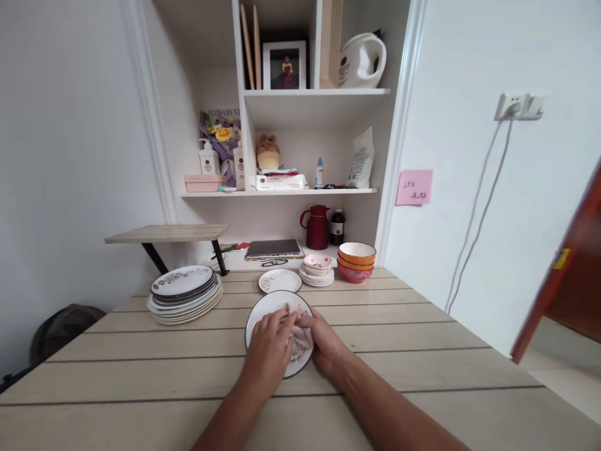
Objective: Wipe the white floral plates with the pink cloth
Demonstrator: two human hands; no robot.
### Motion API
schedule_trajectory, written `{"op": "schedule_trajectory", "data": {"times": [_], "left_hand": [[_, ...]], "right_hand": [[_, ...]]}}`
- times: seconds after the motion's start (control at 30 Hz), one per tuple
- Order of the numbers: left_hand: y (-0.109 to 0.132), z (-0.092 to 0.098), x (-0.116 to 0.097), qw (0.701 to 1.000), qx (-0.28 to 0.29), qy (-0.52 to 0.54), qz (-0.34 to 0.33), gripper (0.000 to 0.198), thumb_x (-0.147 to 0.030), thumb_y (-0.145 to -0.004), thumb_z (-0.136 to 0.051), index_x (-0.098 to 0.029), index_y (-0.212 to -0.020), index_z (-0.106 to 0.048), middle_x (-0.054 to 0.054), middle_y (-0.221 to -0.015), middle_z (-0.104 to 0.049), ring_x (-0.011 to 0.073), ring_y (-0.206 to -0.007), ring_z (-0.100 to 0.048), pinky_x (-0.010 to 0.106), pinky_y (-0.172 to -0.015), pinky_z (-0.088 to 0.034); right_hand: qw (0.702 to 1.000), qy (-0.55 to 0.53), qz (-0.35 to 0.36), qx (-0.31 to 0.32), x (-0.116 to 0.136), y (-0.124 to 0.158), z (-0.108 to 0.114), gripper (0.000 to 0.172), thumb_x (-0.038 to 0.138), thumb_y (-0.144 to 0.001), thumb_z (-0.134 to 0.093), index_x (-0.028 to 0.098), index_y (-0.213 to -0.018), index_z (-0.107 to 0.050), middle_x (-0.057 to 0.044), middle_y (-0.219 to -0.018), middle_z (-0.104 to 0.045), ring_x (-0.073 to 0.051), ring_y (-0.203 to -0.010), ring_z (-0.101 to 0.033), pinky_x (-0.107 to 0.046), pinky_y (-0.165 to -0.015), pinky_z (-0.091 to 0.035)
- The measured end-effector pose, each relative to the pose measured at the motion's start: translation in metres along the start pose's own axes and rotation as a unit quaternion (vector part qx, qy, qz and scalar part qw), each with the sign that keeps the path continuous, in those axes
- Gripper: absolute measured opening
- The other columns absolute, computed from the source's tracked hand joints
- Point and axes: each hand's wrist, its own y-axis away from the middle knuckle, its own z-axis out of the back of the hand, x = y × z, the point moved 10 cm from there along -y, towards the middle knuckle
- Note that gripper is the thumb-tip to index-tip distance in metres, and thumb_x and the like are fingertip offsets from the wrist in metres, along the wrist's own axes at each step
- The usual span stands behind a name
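Note:
A white plate (263,308) with a dark rim is tilted up a little in front of me, above the wooden table. My right hand (327,343) grips its right edge, fingers behind and thumb over the front. Bunched on the plate's face is a pale pink cloth (301,338). My left hand (270,343) presses on this cloth, with its fingers closed on the folds; part of the cloth and plate is hidden under it. Just behind lies another white plate (280,281) with a floral pattern.
A tall stack of plates (184,294) stands at the left, near a small raised shelf (166,233). Behind to the right are small dishes on saucers (317,275) and stacked bowls (355,263). A red jug (318,227) and a laptop-like dark slab (275,248) sit at the back.

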Motion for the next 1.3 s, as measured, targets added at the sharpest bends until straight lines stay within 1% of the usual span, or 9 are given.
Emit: {"op": "schedule_trajectory", "data": {"times": [0.23, 0.47, 0.57, 0.67, 0.8, 0.9, 1.0, 1.13, 1.3], "left_hand": [[0.001, -0.002, 0.004, 1.0, -0.006, 0.014, 0.002, 0.053, -0.012, -0.084, -0.05, -0.029, -0.135, -0.048, 0.008, -0.126, -0.055, 0.0245, -0.116, -0.05, 0.044, -0.096, -0.043], [0.0, -0.003, 0.007, 0.999, -0.014, 0.032, 0.002, 0.055, -0.012, -0.084, -0.051, -0.029, -0.136, -0.047, 0.007, -0.124, -0.055, 0.0237, -0.115, -0.05, 0.043, -0.095, -0.044], [-0.001, -0.003, 0.008, 0.999, -0.011, 0.032, 0.006, 0.052, -0.013, -0.084, -0.051, -0.026, -0.134, -0.049, 0.009, -0.123, -0.055, 0.0245, -0.114, -0.05, 0.044, -0.094, -0.045], [0.0, -0.004, 0.008, 0.999, -0.005, 0.031, 0.008, 0.049, -0.013, -0.085, -0.05, -0.023, -0.133, -0.051, 0.01, -0.124, -0.055, 0.0256, -0.114, -0.05, 0.045, -0.094, -0.044], [0.001, -0.003, 0.007, 1.0, -0.006, 0.028, 0.002, 0.052, -0.013, -0.085, -0.049, -0.026, -0.136, -0.047, 0.009, -0.124, -0.055, 0.0255, -0.114, -0.05, 0.045, -0.093, -0.044], [0.001, -0.002, 0.006, 1.0, -0.007, 0.029, 0.002, 0.052, -0.013, -0.085, -0.049, -0.028, -0.134, -0.049, 0.008, -0.124, -0.055, 0.0251, -0.115, -0.05, 0.045, -0.093, -0.044], [0.0, -0.001, 0.006, 1.0, -0.006, 0.029, 0.004, 0.051, -0.012, -0.085, -0.05, -0.028, -0.133, -0.049, 0.008, -0.125, -0.055, 0.025, -0.115, -0.05, 0.044, -0.093, -0.044], [0.0, -0.001, 0.006, 1.0, -0.008, 0.029, 0.003, 0.052, -0.011, -0.084, -0.051, -0.027, -0.133, -0.05, 0.008, -0.125, -0.055, 0.025, -0.115, -0.05, 0.044, -0.093, -0.044], [0.0, 0.0, 0.006, 0.999, -0.012, 0.029, 0.003, 0.053, -0.01, -0.083, -0.052, -0.029, -0.133, -0.05, 0.007, -0.124, -0.055, 0.0248, -0.115, -0.05, 0.044, -0.094, -0.044]], "right_hand": [[1.0, 0.0, -0.004, 0.007, 0.001, 0.0, -0.002, 0.04, 0.016, -0.063, -0.064, 0.016, -0.103, -0.063, -0.006, -0.087, -0.072, -0.021, -0.075, -0.067, -0.031, -0.067, -0.051], [1.0, -0.004, -0.01, -0.006, -0.002, -0.001, 0.002, 0.035, 0.018, -0.065, -0.067, 0.016, -0.099, -0.063, -0.006, -0.087, -0.073, -0.021, -0.076, -0.067, -0.032, -0.07, -0.051], [1.0, -0.007, -0.019, -0.005, -0.004, -0.001, 0.003, 0.035, 0.021, -0.066, -0.069, 0.017, -0.101, -0.063, -0.005, -0.086, -0.073, -0.02, -0.075, -0.068, -0.032, -0.07, -0.051], [1.0, -0.014, -0.025, -0.001, -0.004, -0.001, 0.002, 0.034, 0.029, -0.07, -0.071, 0.017, -0.101, -0.063, -0.005, -0.087, -0.074, -0.021, -0.078, -0.068, -0.032, -0.072, -0.052], [0.998, -0.035, -0.048, 0.013, -0.006, 0.001, -0.002, 0.041, 0.048, -0.077, -0.066, 0.016, -0.104, -0.063, -0.007, -0.094, -0.074, -0.021, -0.085, -0.069, -0.034, -0.08, -0.051], [0.996, -0.042, -0.074, 0.022, -0.01, 0.002, -0.005, 0.05, 0.057, -0.082, -0.056, 0.015, -0.108, -0.064, -0.009, -0.098, -0.074, -0.023, -0.091, -0.069, -0.036, -0.086, -0.05], [0.995, -0.042, -0.088, 0.024, -0.011, 0.003, -0.007, 0.054, 0.059, -0.085, -0.05, 0.013, -0.11, -0.065, -0.01, -0.097, -0.074, -0.023, -0.091, -0.069, -0.038, -0.089, -0.05], [0.994, -0.054, -0.092, 0.016, -0.011, 0.004, -0.007, 0.052, 0.057, -0.087, -0.047, 0.013, -0.107, -0.065, -0.009, -0.097, -0.075, -0.022, -0.09, -0.07, -0.036, -0.091, -0.049], [0.994, -0.053, -0.093, 0.012, -0.011, 0.004, -0.006, 0.053, 0.058, -0.087, -0.046, 0.013, -0.107, -0.065, -0.01, -0.096, -0.075, -0.023, -0.09, -0.07, -0.037, -0.091, -0.048]]}}
